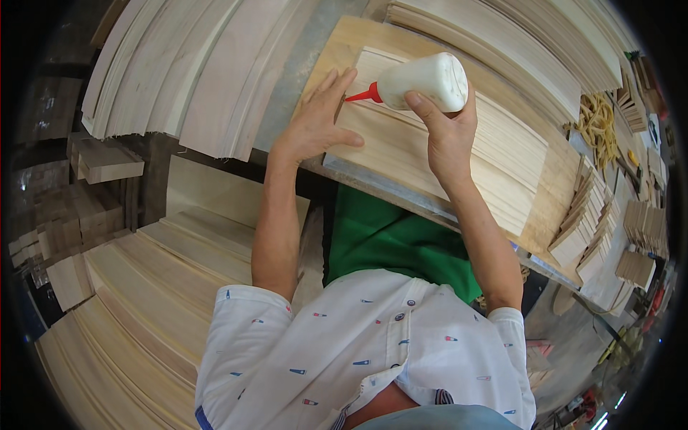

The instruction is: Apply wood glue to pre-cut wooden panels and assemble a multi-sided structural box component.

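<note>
My right hand [451,132] is wrapped round a white squeeze bottle [412,80], tipped on its side. Its red pointed nozzle [364,94] points left, over the left end of a stack of pale grooved wooden panels [494,154]. Beside the nozzle, my left hand [319,118] rests at the panels' left end with fingers stretched and thumb apart, holding nothing. Under the panels lies a wider light-brown board [559,193] on the workbench. Whether any liquid comes from the nozzle is too small to tell.
Long planks [236,79] are stacked at the far left, more planks [143,287] at the near left. Further boards [494,50] lie behind the work. To the right are small wooden pieces [584,215] in rows and a tangle of yellowish bands [598,125].
</note>
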The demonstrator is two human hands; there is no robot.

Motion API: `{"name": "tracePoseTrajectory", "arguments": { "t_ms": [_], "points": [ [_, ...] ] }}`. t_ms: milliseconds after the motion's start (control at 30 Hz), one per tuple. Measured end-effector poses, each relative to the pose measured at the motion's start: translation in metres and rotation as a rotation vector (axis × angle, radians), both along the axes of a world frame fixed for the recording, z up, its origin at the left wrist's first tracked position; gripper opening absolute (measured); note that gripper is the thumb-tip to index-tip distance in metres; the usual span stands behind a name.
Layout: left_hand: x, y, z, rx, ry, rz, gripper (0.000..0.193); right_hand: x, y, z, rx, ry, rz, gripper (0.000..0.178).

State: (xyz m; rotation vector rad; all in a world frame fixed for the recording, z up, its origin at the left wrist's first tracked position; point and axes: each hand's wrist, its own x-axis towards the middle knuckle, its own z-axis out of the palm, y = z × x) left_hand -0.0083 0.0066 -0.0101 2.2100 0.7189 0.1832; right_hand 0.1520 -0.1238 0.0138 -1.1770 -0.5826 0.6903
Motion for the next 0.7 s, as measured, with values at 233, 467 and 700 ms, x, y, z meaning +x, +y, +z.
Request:
{"name": "tracePoseTrajectory", "arguments": {
  "t_ms": [233,467,700],
  "points": [
    [0.002,-0.002,0.007,-0.02,0.032,0.02,0.108,-0.004,-0.004,0.0,-0.018,-0.019,0.017,0.062],
    [0.004,-0.001,0.006,-0.016,0.008,0.009,0.107,-0.005,-0.005,0.0,-0.011,-0.014,-0.004,0.06],
    [0.002,-0.001,0.002,-0.046,0.014,0.022,0.107,0.022,-0.047,0.01,-0.069,-0.072,-0.092,0.058]
  ]
}}
